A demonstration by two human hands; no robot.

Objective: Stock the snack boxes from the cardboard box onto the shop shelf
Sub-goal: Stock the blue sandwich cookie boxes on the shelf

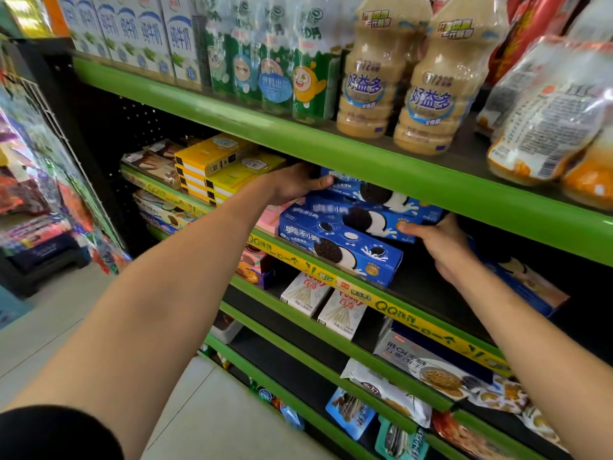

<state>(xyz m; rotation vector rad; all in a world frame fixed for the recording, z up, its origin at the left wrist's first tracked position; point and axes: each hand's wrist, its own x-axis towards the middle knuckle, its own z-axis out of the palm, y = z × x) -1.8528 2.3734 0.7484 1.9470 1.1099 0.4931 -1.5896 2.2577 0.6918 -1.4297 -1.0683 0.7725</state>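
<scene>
Hands out at the shelf (pixel 391 302) now, both arms stretched into the second tier. Left hand (pixel 292 187) grips the left end of the top blue box (pixel 381 194), thumb curled over its front edge, fingers hidden behind it. Right hand (pixel 441 244) grips the right end of the stack, thumb pressed along the front of the middle blue box (pixel 361 220), fingers tucked underneath and out of sight. So it's three blue cookie boxes piled up here, tilted, lying on the shelf just under the green rail of the tier above. Bottom blue box (pixel 338 247) sits nearest the edge, its lower corner right at the yellow price strip (pixel 398 308). Beside the left hand, a stack of yellow boxes (pixel 212 167), and a pink box (pixel 268 219) peeks out touching the blue pile. Another blue box (pixel 527 283) lies flat to the right, partly behind the right wrist. Up top, milk cartons (pixel 142 34) and beige drink bottles (pixel 371 81). One tier down, two white stick-biscuit boxes (pixel 325 303) lean side by side. Cardboard box is not in shot
</scene>
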